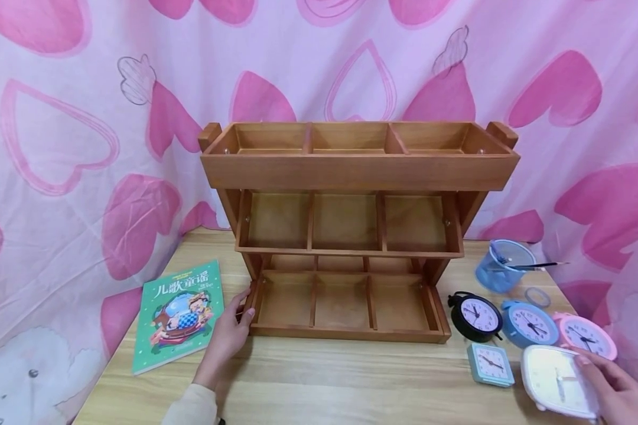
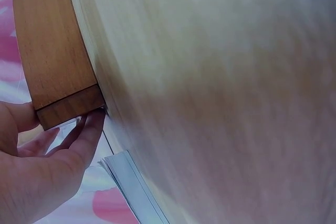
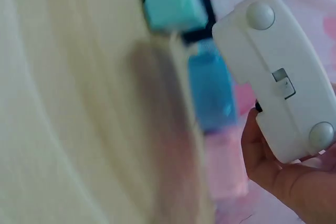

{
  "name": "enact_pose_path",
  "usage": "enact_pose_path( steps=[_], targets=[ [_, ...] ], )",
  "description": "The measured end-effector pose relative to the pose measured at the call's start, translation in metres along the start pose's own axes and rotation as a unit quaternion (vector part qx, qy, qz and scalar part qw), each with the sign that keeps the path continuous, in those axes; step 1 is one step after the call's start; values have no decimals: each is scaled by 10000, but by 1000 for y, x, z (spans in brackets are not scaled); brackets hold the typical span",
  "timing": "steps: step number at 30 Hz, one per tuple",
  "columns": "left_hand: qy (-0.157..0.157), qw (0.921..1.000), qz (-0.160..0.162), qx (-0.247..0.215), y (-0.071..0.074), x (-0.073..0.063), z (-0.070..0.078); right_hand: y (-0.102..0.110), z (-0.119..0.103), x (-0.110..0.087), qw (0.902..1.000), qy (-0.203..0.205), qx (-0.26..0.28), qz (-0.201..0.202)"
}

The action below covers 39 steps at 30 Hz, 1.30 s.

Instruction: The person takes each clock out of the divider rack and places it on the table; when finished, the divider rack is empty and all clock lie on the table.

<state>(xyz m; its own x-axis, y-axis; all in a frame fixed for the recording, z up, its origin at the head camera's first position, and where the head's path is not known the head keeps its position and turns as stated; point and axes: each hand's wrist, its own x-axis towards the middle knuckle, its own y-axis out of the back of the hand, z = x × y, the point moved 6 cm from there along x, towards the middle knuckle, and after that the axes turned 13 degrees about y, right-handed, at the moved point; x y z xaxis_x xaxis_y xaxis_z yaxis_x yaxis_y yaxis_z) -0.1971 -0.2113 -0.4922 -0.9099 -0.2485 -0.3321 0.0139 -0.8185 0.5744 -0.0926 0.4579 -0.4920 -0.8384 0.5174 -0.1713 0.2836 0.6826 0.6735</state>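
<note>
A brown wooden storage rack [image 1: 351, 172] with three tiers of compartments stands in the middle of the table. My left hand [image 1: 232, 327] grips the left end of its bottom tier. In the left wrist view, the thumb and fingers lie around the corner of the wooden tier [image 2: 58, 51]. At the right front, my right hand [image 1: 617, 386] holds a white alarm clock [image 1: 550, 378] by its right side, its dial facing up. In the right wrist view, the clock's white underside [image 3: 278, 72] shows two round feet and a small switch.
Right of the rack stand a black clock [image 1: 477, 317], a blue clock [image 1: 530, 323], a pink clock [image 1: 585, 335] and a small mint square clock [image 1: 490, 364]. Behind them are a blue mesh pen cup [image 1: 502, 268] and a tape ring [image 1: 537, 297]. A green book [image 1: 181, 316] lies left.
</note>
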Motion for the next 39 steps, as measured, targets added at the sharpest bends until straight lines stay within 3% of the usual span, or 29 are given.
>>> enact_pose_path(
  steps=[3, 6, 8, 11, 18, 23, 34, 39],
  targets=[
    [-26, 10000, 13, -10, 1, 1, -2, -3, 11, 11, 9977, 91, -538, -400],
    [-69, 10000, 5, -27, 1, 1, -3, -10, 15, 21, 9904, 589, -873, -894],
    [-59, 10000, -8, -24, 1, 1, -3, -14, 14, 26, 9842, 960, -1032, -1075],
    [-47, 10000, -22, -24, 1, 0, -3, -20, 11, 29, 9796, 1179, -1079, -1215],
    [-102, 9999, 15, -20, 3, -1, -2, -29, 16, 29, 9786, 746, -804, -1744],
    [39, 10000, 9, 21, 4, -1, -4, -33, 23, 30, 9745, 607, -747, -2029],
    [169, 9998, -38, 48, 4, 1, -7, -37, 14, 26, 9784, 742, -782, -1766],
    [161, 9998, 82, -20, 8, 2, -7, -40, 3, 21, 9773, 816, -853, -1759]
  ],
)
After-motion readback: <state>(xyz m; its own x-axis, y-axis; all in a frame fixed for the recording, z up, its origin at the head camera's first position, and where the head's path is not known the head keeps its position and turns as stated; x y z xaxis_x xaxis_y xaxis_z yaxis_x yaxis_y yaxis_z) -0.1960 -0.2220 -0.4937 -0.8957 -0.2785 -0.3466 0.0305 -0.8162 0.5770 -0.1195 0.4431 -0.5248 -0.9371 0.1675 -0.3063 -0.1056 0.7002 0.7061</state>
